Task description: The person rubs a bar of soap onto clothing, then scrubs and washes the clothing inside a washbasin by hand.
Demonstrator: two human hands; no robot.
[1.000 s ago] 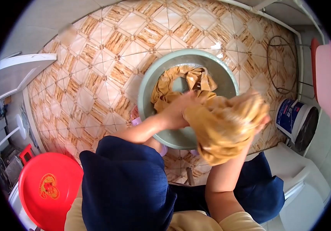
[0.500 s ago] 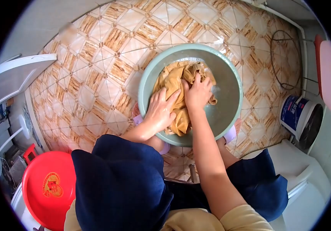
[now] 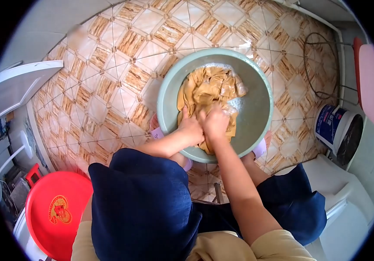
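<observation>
A wet, mustard-tan cloth [image 3: 208, 89] lies bunched in a grey-green basin [image 3: 260, 130], with suds along its far edge and beside it. My left hand [image 3: 190, 129] is closed on the near left part of the cloth, thumb pointing up. Right beside it, my right hand [image 3: 215, 122] is curled into a fist against the cloth, its knuckles slightly blurred. Both hands are inside the basin and nearly touch. The fingertips are hidden in the folds.
The basin stands on a patterned tile floor [image 3: 104, 89] between my feet in lilac slippers [image 3: 260, 148]. To the left is a red basin [image 3: 71, 204]. On the right are a white-and-blue bucket [image 3: 333, 128], a pink basin [image 3: 371, 87] and a hose loop [image 3: 307, 65].
Both hands have drawn nearer to me and together, going from spread fingers to closed. The cloth's far part now lies uncovered and spread out more.
</observation>
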